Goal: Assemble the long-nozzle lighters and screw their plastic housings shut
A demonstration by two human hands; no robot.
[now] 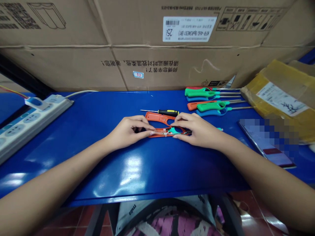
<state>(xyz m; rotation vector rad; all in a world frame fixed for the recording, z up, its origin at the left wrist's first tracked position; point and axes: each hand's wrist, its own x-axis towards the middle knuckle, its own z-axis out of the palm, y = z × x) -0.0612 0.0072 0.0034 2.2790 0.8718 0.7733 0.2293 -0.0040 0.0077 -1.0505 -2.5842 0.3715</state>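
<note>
On the blue table (103, 157), my left hand (128, 129) and my right hand (197, 129) both pinch an opened orange lighter half (165, 132) lying flat, with a teal trigger piece and thin wires showing inside it. The other orange shell half (157, 117) lies just behind it. A black and yellow screwdriver (164, 112) rests behind that shell, pointing left. Both hands have their fingers closed on the opened lighter from either end.
Several long-nosed lighters (209, 100) in green, blue and orange lie at the back right. A white power strip (27, 119) sits at the left edge. A yellow wrapped parcel (280, 95) and a flat dark item (268, 144) lie at right. Cardboard boxes (147, 46) wall the back.
</note>
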